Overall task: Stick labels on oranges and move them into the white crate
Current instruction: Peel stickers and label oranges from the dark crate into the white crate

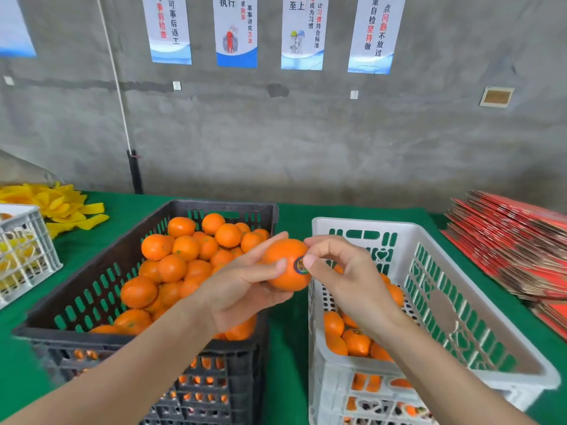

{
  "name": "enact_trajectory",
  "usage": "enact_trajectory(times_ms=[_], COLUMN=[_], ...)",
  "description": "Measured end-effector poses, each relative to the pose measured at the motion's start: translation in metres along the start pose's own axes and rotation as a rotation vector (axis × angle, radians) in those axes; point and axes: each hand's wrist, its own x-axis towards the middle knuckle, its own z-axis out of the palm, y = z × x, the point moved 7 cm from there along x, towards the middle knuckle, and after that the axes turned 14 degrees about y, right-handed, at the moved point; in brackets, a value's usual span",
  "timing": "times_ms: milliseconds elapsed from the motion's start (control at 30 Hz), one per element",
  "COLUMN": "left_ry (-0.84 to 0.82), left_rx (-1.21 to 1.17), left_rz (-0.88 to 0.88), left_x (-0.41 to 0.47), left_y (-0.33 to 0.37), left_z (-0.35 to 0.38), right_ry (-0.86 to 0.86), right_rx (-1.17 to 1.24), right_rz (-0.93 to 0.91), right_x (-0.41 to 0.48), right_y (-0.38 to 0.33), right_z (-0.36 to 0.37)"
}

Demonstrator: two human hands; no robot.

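My left hand [242, 286] grips an orange [283, 259] in the air between the two crates. A round dark label [301, 265] sits on the orange's right side. My right hand [346, 271] has its thumb tip pressed on the label's edge, forefinger touching the orange's top. The black crate [92, 296] on the left is heaped with oranges [184, 256]. The white crate [460, 302] on the right holds several oranges [352, 338] at its near left end, partly hidden by my right forearm.
A green cloth [288, 348] covers the table. A smaller white basket [21, 250] stands at the far left with yellow foam nets [58, 204] behind it. A stack of flat red cartons [515, 246] lies at the right. A grey wall with posters is behind.
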Motion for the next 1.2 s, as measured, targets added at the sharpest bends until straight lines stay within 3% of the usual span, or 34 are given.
enact_trajectory(times_ms=[333, 500, 600, 733, 900, 1000, 1133, 1200], left_ry=[-0.014, -0.022, -0.025, -0.009, 0.019, -0.028, 0.252, 0.397], left_rx=[-0.048, -0.072, -0.066, -0.094, 0.009, 0.029, 0.122, 0.147], left_rz=[0.016, 0.024, 0.029, 0.017, -0.009, -0.028, 0.062, 0.094], left_x=[-0.013, -0.019, -0.02, -0.019, -0.011, -0.005, 0.004, 0.005], left_y=[-0.026, -0.032, -0.036, -0.046, -0.056, -0.058, -0.053, -0.053], left_z=[0.043, 0.057, 0.063, 0.066, 0.073, 0.084, 0.063, 0.039], right_ry=[0.121, 0.203, 0.208, 0.091, -0.253, -0.269, -0.1, -0.129], right_rx=[-0.221, -0.166, -0.044, 0.107, 0.02, -0.173, -0.354, -0.56], right_rz=[-0.232, -0.258, -0.171, 0.083, 0.054, -0.033, 0.062, 0.198], right_x=[-0.03, -0.042, -0.045, -0.039, -0.039, -0.02, 0.032, 0.053], right_y=[-0.006, -0.003, 0.005, 0.029, 0.043, 0.057, 0.106, 0.148], right_z=[-0.044, -0.059, -0.067, -0.076, -0.061, -0.069, -0.1, -0.115])
